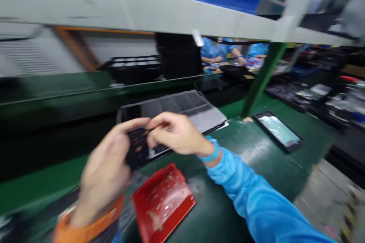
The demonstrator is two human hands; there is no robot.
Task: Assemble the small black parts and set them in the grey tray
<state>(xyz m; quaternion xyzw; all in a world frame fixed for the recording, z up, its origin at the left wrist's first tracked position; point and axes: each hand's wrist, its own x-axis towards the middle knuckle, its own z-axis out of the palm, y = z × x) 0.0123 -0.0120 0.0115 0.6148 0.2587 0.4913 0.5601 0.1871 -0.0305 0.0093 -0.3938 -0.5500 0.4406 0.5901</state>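
My left hand (105, 171) is closed around a small flat black part (137, 148) and holds it up in front of me. My right hand (175, 133) pinches a thin stick-like tool (155, 128) whose tip meets the black part. Both hands hover above a red tray (162, 201) on the green work surface (256, 152). The frame is blurred by motion, so the part's details do not show. A blue sleeve and blue wristband cover my right arm; an orange cuff is on my left wrist.
A grey and black compartment tray (182, 108) lies behind my hands. A tablet-like device (278, 131) lies face up at the right. A grey shelf beam (142, 11) runs overhead with a green post (262, 78). Other people in blue work at the far bench (221, 51).
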